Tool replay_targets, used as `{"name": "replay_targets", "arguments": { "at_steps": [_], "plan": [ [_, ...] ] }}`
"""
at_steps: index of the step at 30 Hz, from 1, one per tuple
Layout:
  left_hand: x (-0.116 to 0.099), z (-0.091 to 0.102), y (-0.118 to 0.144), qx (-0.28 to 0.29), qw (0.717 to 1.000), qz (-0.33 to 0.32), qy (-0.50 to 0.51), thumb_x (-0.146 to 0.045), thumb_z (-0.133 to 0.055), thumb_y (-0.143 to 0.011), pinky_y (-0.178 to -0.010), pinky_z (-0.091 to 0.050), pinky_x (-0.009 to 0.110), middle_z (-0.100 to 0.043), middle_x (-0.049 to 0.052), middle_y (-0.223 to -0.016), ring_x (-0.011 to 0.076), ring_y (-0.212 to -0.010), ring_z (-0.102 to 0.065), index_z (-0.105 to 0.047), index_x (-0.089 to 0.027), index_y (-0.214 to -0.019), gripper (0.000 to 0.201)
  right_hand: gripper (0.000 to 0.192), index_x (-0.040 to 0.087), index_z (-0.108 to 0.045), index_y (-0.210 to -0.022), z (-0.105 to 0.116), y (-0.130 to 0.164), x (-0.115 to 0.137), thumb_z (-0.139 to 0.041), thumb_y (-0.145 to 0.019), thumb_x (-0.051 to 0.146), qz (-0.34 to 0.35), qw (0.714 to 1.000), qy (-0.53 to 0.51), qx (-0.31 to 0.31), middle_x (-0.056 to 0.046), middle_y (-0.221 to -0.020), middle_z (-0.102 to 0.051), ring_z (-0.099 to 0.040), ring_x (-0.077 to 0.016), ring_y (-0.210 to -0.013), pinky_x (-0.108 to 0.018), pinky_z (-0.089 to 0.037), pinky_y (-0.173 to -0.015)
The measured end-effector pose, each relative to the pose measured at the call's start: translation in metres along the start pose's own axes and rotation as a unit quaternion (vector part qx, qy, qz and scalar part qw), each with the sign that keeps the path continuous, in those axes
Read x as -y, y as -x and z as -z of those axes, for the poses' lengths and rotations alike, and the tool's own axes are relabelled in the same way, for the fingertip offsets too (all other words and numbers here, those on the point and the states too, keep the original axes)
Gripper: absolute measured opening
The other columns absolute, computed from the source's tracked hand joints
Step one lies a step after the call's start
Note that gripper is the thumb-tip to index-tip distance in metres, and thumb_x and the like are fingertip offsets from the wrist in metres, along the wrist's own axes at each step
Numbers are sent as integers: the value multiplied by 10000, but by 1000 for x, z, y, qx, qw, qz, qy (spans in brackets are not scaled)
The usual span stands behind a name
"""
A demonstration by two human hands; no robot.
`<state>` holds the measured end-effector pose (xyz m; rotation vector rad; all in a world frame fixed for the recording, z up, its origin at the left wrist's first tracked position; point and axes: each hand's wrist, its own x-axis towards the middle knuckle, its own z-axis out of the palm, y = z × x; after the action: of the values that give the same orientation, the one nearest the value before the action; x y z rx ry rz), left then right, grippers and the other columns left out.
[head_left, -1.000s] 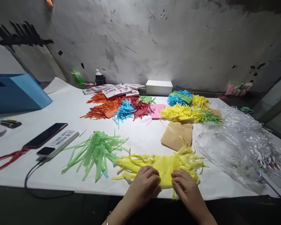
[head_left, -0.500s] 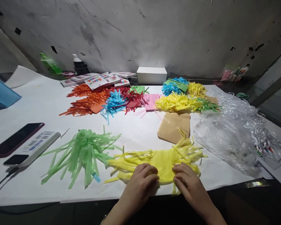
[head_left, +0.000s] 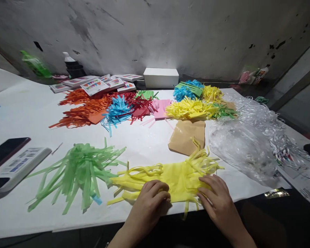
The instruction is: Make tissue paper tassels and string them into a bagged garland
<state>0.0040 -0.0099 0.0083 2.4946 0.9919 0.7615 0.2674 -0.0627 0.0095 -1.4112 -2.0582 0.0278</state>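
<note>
Yellow fringed tissue paper is spread flat at the near edge of the white table sheet, its uncut middle band pressed down by both hands. The left hand is curled on the band's near-left part, fingers bent onto the paper; the right hand lies on its right end with fingers flatter, so the hands are kept apart, one at each side of the band. Whether the paper is pinched or only pressed cannot quite be told from this view. A green fringed piece lies just left of the yellow one, its strips touching the yellow fringe. A brown paper bag lies just behind the yellow paper, and crumpled clear plastic is heaped to its right. The thin strips could be torn if the band is dragged under the palms, and the yellow fringe may get tangled with the green strips where they meet, or a few strips hanging over the table edge may be snagged
</note>
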Motion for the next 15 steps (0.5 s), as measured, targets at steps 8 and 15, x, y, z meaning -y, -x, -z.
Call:
{"name": "replay_targets", "arguments": {
  "at_steps": [8,15],
  "plan": [
    [-1,5,0,52,998,23,12,-187,-578,-941,-888,-464,407,-674,67,-1081,258,-1044,-570,-607,-233,-934,56,167,224,-653,-1012,-3,-10,17,-552,-935,116,32,998,-25,44,-51,-943,-661,-610,-214,-894,-444,-419,-933],
    [-2,7,1,46,999,21,5,-205,-604,-923,-885,-476,405,-684,72,-1094,261,-1042,-575,-622,-231,-956,46,178,215,-614,-920,-6,-18,10,-489,-960,94,31,995,-74,60,-24,-860,-636,-590,-176,-799,-375,-416,-855]
  ]
}}
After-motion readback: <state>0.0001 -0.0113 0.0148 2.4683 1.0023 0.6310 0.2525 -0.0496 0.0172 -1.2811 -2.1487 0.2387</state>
